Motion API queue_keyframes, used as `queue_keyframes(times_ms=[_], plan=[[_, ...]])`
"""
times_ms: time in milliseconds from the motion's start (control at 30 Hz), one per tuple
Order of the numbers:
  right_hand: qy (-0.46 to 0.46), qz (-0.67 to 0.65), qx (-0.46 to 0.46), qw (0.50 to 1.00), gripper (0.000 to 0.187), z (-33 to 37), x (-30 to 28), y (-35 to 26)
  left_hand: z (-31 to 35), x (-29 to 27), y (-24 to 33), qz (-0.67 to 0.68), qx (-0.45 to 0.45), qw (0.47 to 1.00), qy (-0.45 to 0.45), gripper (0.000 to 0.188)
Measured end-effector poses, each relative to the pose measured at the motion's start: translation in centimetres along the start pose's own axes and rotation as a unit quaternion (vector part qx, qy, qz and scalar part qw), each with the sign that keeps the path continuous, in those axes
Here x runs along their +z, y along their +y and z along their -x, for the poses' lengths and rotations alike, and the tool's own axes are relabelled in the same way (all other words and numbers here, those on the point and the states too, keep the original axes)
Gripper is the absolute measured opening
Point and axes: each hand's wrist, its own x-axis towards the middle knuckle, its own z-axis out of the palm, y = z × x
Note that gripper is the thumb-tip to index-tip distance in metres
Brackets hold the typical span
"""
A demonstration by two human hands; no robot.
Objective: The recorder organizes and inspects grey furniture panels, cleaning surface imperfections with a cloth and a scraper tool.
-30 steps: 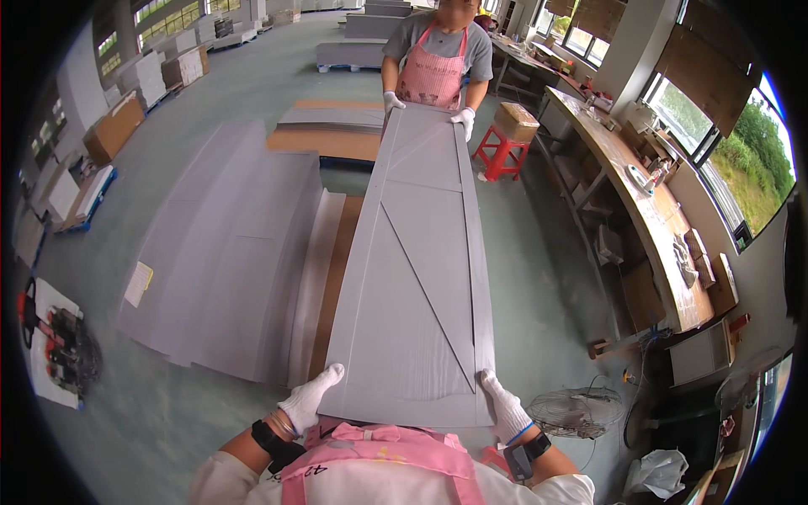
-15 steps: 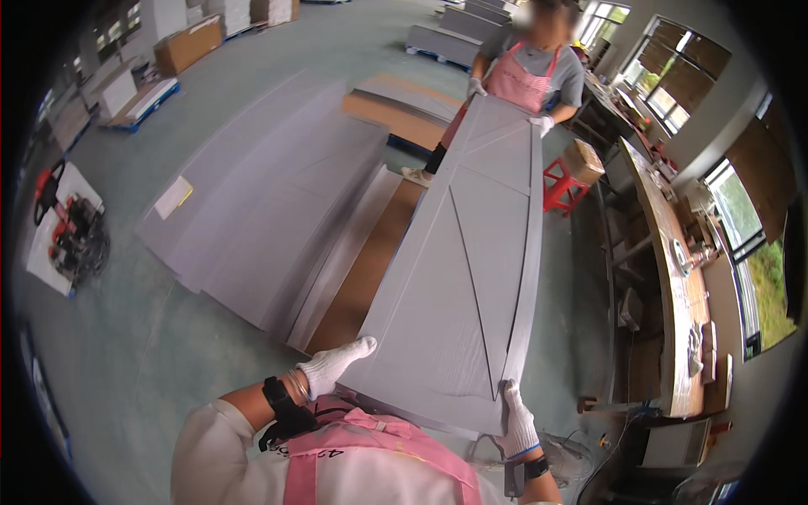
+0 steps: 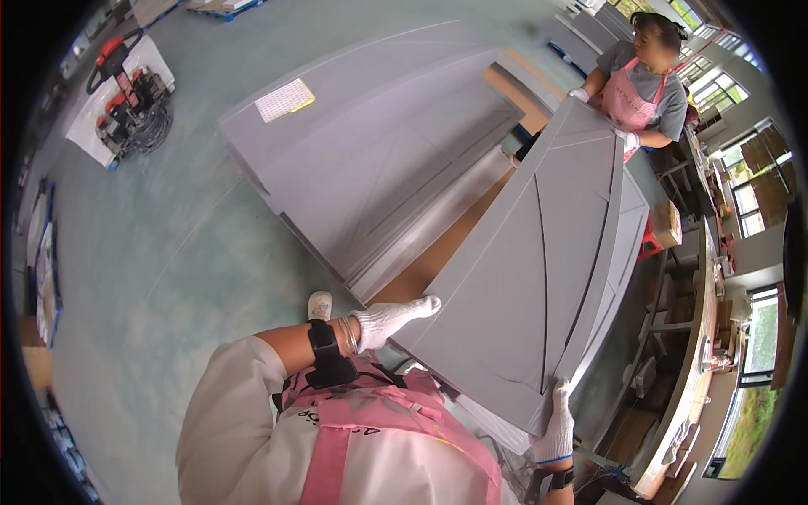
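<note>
A long grey door panel [image 3: 522, 278] with raised framing and diagonal grooves stretches away from me, held up at both ends. At its near left corner, my left hand [image 3: 396, 320] in a white knit glove grips the edge. My right hand [image 3: 557, 425], gloved alike, is closed on the near right edge; its fingers are partly hidden. A co-worker in a pink apron [image 3: 631, 94] holds the far end with gloved hands [image 3: 627, 141]. Below and to the right, another grey panel [image 3: 627, 227] shows from under the held one.
On the left lies a stack of grey panels [image 3: 379, 160] with a paper sheet [image 3: 284, 99] on top. A pallet jack [image 3: 130, 105] stands farther left. Along the right runs a workbench [image 3: 686, 404]; near it a box [image 3: 667, 224] sits on a red stool [image 3: 648, 244].
My view has swung left. The held door panel has shifted left off the panel beneath, which now shows along its right side. Both my hands and the co-worker's keep their hold.
</note>
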Motion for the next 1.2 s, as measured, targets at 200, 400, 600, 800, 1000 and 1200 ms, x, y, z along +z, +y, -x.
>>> queue_keyframes(times_ms=[200, 400, 600, 800, 1000, 1200], plan=[[-0.019, 0.076, 0.027, 0.997, 0.077, -1.2, 16.7, 2.7, 1.8, -15.5, 3.4, 0.004, -0.008, 1.000, 0.020, 0.075], [-0.030, -0.020, 0.108, 0.993, 0.065, -11.3, 26.9, 9.9, -4.8, -30.0, -1.3, 0.029, 0.046, 0.996, 0.069, 0.069], [-0.126, -0.109, 0.140, 0.976, 0.074, -23.3, 33.3, 20.3, -8.9, -38.6, -2.3, -0.032, 0.066, 0.985, 0.158, 0.088], [-0.128, -0.083, 0.171, 0.973, 0.088, -28.5, 38.3, 24.6, -13.4, -43.1, -4.4, -0.053, 0.013, 0.974, 0.222, 0.082], [-0.080, -0.028, 0.176, 0.981, 0.101, -29.1, 40.1, 25.4, -16.2, -45.2, -7.4, -0.019, 0.044, 0.975, 0.217, 0.098], [-0.054, 0.028, 0.159, 0.985, 0.110, -28.8, 41.3, 25.5, -13.0, -43.5, -3.7, -0.031, -0.022, 0.950, 0.309, 0.076]])
